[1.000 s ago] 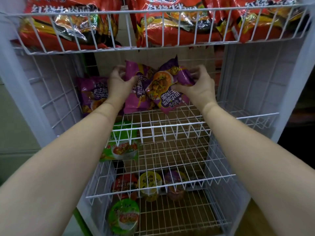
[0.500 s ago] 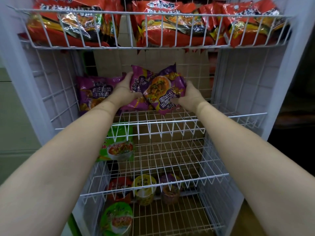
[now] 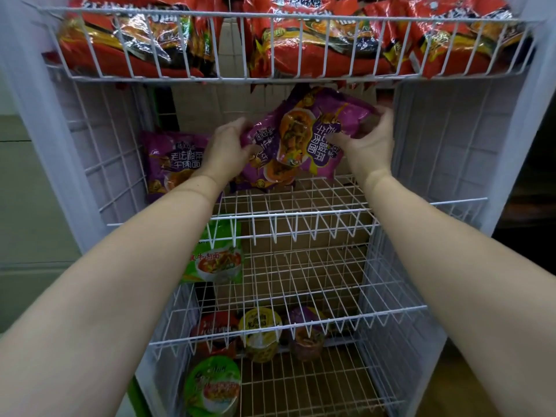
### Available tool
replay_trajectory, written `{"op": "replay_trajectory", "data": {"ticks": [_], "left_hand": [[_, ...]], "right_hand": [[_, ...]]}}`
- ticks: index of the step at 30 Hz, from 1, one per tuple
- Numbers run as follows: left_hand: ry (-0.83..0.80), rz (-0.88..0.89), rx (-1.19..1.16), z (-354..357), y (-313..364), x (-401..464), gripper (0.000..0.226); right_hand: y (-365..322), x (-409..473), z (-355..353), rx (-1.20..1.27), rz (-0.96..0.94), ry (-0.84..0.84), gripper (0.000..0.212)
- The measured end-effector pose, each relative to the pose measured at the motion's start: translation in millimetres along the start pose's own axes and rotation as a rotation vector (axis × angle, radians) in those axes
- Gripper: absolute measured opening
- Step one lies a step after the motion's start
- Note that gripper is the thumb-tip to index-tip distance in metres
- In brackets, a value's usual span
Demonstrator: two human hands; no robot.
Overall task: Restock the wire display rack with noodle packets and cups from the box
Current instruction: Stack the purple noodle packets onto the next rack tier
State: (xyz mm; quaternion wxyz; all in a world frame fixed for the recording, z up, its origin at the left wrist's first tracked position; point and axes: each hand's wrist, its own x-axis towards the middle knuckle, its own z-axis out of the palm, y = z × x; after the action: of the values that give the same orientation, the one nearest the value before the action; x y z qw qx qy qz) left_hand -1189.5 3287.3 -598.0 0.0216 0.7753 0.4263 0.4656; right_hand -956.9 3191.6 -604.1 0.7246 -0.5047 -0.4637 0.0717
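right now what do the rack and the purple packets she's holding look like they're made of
Rack: thin metal wire, apparently white-coated; smooth glossy rods in an open grid.
Purple packets: glossy printed plastic film, likely; they crinkle and catch glare where the left hand and right hand grip them.

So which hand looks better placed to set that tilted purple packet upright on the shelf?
Probably the right hand: it grips the tilted purple packet at its raised end. The left hand holds the packet behind.
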Motion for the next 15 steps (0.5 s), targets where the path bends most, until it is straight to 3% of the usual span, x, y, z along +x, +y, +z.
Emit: {"op": "replay_trajectory", "data": {"ticks": [4, 7, 11, 15], "left_hand": [[0.071, 0.079, 0.071, 2, -1, 0, 0.043], [0.113, 0.102, 0.173, 1, -3, 0, 0.052], [-0.099, 0.004, 0.372, 4, -9, 3, 0.056], [-0.189, -0.053, 0.378, 7, -14, 5, 0.068]], "right_hand": [[-1, -1, 3, -0.011, 0.002, -0.009, 0.079], [0, 1, 3, 0.032, 0.062, -0.007, 0.076], [-1, -4, 4, -0.119, 0.034, -0.131, 0.036], [-2, -11, 8, -0.322, 0.009, -0.285, 0.039]]}}
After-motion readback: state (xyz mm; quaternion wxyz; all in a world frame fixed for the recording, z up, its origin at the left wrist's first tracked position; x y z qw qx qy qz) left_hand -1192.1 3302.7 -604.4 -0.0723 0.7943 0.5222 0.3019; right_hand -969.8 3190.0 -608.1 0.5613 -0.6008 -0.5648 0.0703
